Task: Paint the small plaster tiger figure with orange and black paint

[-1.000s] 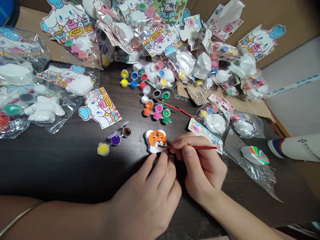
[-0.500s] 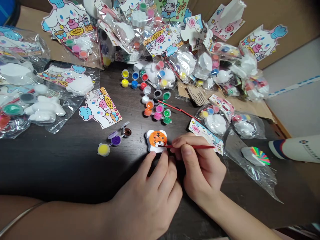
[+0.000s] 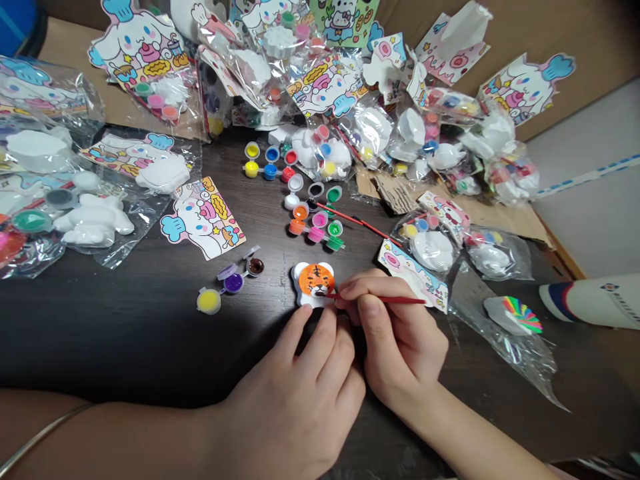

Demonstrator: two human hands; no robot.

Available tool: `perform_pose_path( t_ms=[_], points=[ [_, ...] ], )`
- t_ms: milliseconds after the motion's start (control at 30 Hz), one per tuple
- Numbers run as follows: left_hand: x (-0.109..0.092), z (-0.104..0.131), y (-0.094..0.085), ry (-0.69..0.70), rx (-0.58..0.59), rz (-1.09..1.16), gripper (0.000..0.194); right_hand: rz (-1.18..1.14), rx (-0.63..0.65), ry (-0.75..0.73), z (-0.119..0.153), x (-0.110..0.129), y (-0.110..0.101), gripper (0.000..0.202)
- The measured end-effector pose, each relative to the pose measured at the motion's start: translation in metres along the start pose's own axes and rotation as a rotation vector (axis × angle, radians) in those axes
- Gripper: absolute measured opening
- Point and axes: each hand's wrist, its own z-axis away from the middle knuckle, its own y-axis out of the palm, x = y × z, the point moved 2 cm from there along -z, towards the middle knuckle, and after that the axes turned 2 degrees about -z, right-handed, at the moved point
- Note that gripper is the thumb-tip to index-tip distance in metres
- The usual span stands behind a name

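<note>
A small white figurine point(image 3: 315, 281) with an orange tiger face and black marks lies on the dark table. The fingertips of my left hand point(image 3: 305, 380) rest on its lower edge, fingers spread, with nothing grasped. My right hand point(image 3: 400, 333) pinches a red paintbrush point(image 3: 403, 300), its dark tip at the figurine's muzzle. Behind the figurine are open paint pots, among them an orange pot point(image 3: 300, 212) and a green pot point(image 3: 335, 229). To the left sit a yellow pot point(image 3: 209, 301), a purple pot point(image 3: 233, 283) and a brown pot point(image 3: 255, 267).
Bagged white figurines point(image 3: 95, 217) and printed cards point(image 3: 205, 219) crowd the left and back. A second red brush point(image 3: 357, 220) leans on the pots. At right are a plastic wrapper point(image 3: 510, 347), a rainbow-striped piece point(image 3: 515, 315) and a white cup point(image 3: 595, 300).
My right hand and the brush have shifted very slightly to the left. My left hand stays on the figurine; the whole view has moved a little.
</note>
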Motion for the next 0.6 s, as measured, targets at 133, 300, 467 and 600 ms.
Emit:
perform_pose_path(
  t_ms=[133,300,467,600],
  points=[
    [-0.0006,0.0002,-0.0006,0.003,0.008,-0.004,0.033,0.019,-0.016,0.019,-0.0006,0.0006,-0.0001,0.022],
    [-0.0012,0.0000,-0.0007,-0.001,-0.004,-0.002,0.031,0.009,0.002,-0.025,-0.0010,0.0018,0.0014,0.022],
    [-0.0013,0.0000,-0.0011,-0.004,0.002,-0.010,0.032,0.025,-0.016,-0.003,-0.0011,0.0015,0.0016,0.023],
    [-0.0005,0.0001,-0.0007,0.003,0.001,-0.004,0.031,0.010,-0.011,-0.051,-0.0017,0.0025,0.0016,0.023]
  ],
)
